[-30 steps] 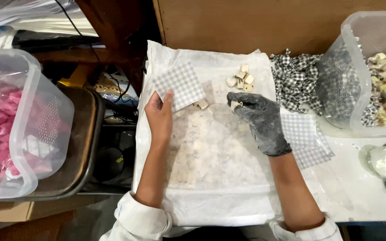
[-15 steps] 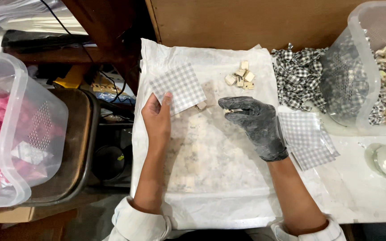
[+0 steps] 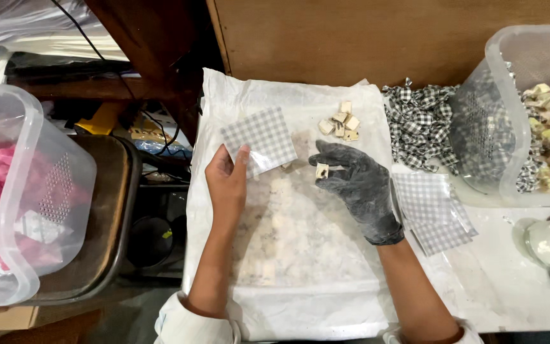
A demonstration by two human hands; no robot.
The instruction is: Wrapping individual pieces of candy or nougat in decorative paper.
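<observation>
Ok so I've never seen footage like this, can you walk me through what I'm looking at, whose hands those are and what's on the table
This is filmed by one camera worn on a person's head, looking down at their own two hands; no machine is involved. The bare left hand pinches a grey checked paper square by its corner. The right hand, in a dark glove, holds a small pale candy cube between its fingertips. Both work over a white plastic sheet, where a few more cubes lie. To the right are a stack of checked squares, a heap of wrapped candies and a clear tub of pale pieces. On the left is a clear tub of pink pieces.
</observation>
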